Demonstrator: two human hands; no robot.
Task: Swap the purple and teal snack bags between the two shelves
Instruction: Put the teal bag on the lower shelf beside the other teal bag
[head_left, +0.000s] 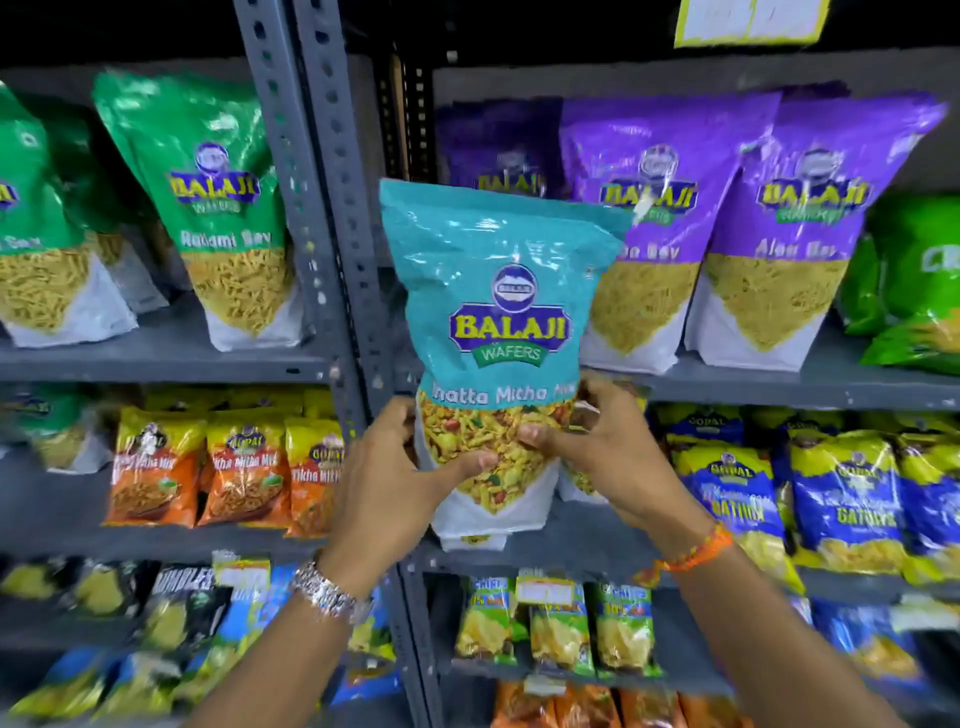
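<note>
Snack bag (498, 322) held upright before shelf upright (337, 208); bagged rows on shelves (156, 358) left, right.

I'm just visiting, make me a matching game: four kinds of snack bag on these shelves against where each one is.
Things:
1. teal bag
2. purple bags
3. green Ratlami Sev bag
4. orange bags

Places:
A. upper shelf, left bay
B. held in both hands
C. upper shelf, right bay
D. second shelf down, left bay

Pairs: 1-B, 2-C, 3-A, 4-D
</note>
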